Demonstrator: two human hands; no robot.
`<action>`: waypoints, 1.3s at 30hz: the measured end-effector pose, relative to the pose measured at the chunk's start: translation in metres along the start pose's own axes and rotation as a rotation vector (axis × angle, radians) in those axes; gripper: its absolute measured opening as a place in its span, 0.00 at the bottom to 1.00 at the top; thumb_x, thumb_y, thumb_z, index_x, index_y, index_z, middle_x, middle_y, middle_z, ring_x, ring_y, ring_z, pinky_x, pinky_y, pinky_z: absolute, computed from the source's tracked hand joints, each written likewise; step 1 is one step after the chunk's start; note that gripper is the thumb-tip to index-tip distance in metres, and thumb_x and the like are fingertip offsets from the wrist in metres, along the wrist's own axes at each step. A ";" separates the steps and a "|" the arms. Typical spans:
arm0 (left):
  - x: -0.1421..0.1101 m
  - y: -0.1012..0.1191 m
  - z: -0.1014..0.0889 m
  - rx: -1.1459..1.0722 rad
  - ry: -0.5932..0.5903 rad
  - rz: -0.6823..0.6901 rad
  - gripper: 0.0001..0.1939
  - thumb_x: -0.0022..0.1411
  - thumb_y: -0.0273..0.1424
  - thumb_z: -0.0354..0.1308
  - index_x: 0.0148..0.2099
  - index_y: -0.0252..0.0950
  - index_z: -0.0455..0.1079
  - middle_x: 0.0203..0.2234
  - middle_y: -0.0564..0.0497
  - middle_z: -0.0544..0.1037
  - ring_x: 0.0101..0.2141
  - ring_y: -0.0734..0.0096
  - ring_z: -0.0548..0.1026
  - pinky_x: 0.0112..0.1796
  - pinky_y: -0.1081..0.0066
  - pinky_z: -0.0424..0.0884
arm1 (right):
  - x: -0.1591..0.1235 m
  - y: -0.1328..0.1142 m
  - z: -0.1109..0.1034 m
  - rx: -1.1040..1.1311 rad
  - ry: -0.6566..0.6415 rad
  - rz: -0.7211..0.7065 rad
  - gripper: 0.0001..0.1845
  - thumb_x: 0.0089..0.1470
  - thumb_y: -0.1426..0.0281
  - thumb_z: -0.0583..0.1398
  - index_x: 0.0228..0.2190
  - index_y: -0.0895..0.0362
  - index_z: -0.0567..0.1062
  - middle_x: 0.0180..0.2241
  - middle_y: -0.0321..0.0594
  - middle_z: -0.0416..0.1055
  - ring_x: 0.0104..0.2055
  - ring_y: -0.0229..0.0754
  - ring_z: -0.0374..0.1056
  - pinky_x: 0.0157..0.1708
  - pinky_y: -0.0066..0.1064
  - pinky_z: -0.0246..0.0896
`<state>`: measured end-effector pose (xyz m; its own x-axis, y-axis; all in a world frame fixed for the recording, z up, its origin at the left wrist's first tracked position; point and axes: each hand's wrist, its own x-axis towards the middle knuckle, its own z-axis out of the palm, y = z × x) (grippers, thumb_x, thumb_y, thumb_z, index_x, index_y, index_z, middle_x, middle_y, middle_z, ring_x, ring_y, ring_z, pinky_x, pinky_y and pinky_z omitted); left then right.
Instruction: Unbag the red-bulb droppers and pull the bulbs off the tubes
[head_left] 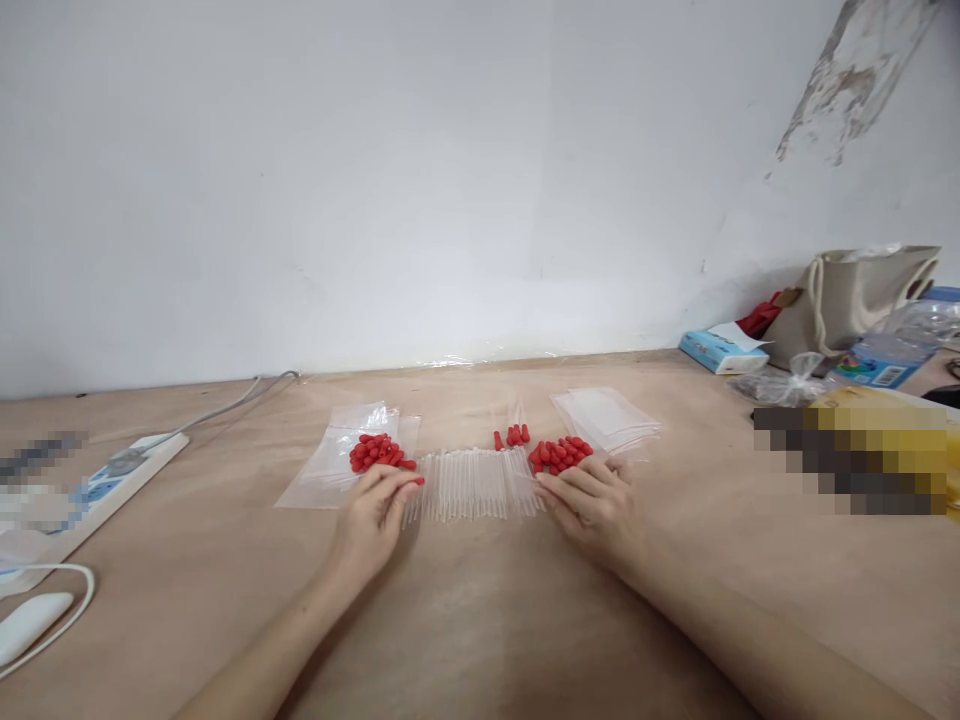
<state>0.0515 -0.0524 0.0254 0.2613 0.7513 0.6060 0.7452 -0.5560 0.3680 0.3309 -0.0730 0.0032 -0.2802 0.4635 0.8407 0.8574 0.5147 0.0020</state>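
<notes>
My left hand [375,513] pinches a red rubber bulb [419,481] just off the left end of a row of thin clear tubes [472,485]. These tubes lie side by side and look like dropper pipettes. At the row's right end is my right hand [596,505], its thumb and fingers closed together at the outermost tubes; what they grip is too small to make out. Behind the left hand lies a pile of red bulbs [373,452], and another red bulb pile [559,455] is beside the right fingertips. Several tubes fitted with red bulbs [514,435] rest behind the row.
Clear zip bags [315,470] lie under the left pile, and more bags [607,418] are at the back right. A power strip [142,470] and a white device with a cable [34,625] lie left. Along the right stand a tissue pack [721,350] and a beige bag [862,300].
</notes>
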 end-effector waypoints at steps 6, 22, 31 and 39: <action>0.031 -0.035 -0.024 0.039 0.155 -0.324 0.16 0.57 0.37 0.48 0.43 0.38 0.70 0.36 0.49 0.72 0.36 0.68 0.71 0.35 0.70 0.68 | 0.017 -0.008 0.020 0.015 -0.093 0.160 0.09 0.52 0.72 0.54 0.32 0.56 0.74 0.24 0.36 0.69 0.29 0.36 0.60 0.34 0.32 0.42; 0.073 -0.091 -0.022 0.236 -0.057 -0.517 0.14 0.52 0.41 0.50 0.36 0.39 0.68 0.32 0.53 0.76 0.30 0.69 0.72 0.30 0.73 0.63 | 0.020 -0.026 0.041 -0.063 -0.215 0.034 0.17 0.50 0.57 0.55 0.27 0.58 0.73 0.24 0.40 0.68 0.32 0.40 0.56 0.36 0.38 0.40; 0.081 -0.091 -0.021 0.308 -0.064 -0.519 0.22 0.59 0.45 0.40 0.36 0.39 0.72 0.33 0.50 0.76 0.34 0.64 0.72 0.33 0.71 0.63 | 0.021 -0.022 0.036 -0.030 -0.169 0.046 0.18 0.50 0.56 0.54 0.32 0.57 0.74 0.26 0.41 0.68 0.32 0.40 0.56 0.38 0.38 0.40; 0.105 -0.024 0.035 0.164 -0.235 -0.243 0.12 0.60 0.36 0.50 0.42 0.36 0.68 0.41 0.47 0.71 0.42 0.65 0.69 0.43 0.63 0.65 | 0.008 -0.016 0.013 0.037 -0.147 -0.093 0.13 0.51 0.68 0.55 0.18 0.56 0.70 0.18 0.35 0.63 0.28 0.36 0.53 0.36 0.35 0.41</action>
<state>0.0825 0.0521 0.0555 0.1844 0.9259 0.3298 0.8860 -0.3019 0.3521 0.3093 -0.0679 0.0022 -0.4197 0.5117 0.7497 0.8092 0.5851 0.0537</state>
